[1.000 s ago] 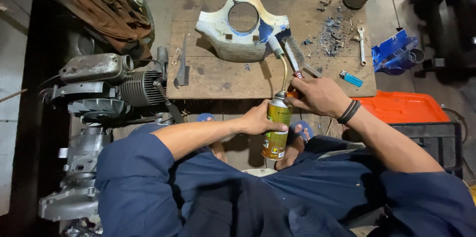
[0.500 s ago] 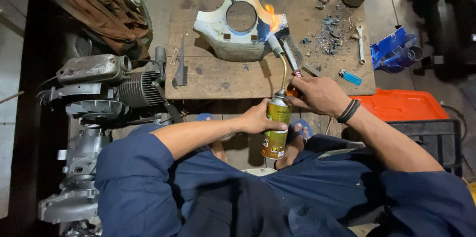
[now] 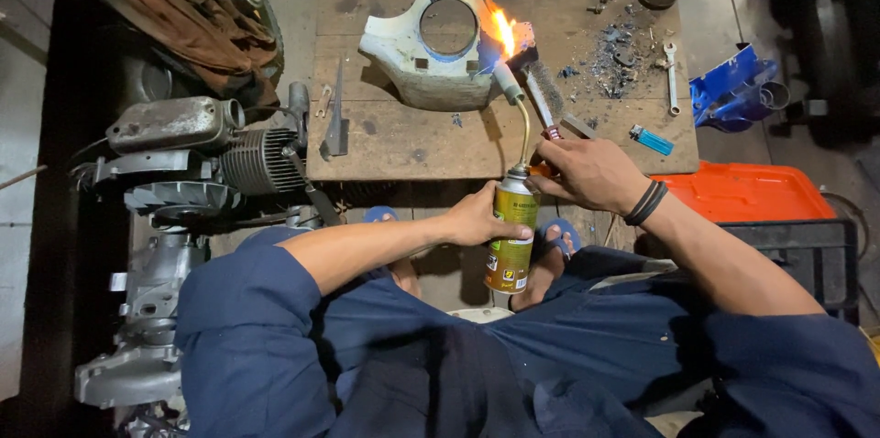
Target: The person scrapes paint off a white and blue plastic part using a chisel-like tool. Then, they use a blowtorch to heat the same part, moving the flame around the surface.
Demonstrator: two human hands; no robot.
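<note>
Wooden bench (image 3: pixel 412 140), lit torch canister (image 3: pixel 511 236), both hands

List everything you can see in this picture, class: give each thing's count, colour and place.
gas canister torch: one, yellow-green can with curved metal neck, held upright before the board; flame at its nozzle
white metal cover with round hole: one, on the wooden board, flame beside it
wire brush: one, dark, right of the cover
spanner: one, silver, board's right side
blue lighter: one, board's right edge
grey engine: one, left
orange case: one, right
left hand: grips the can
right hand: at the can's top, black wristbands
</note>
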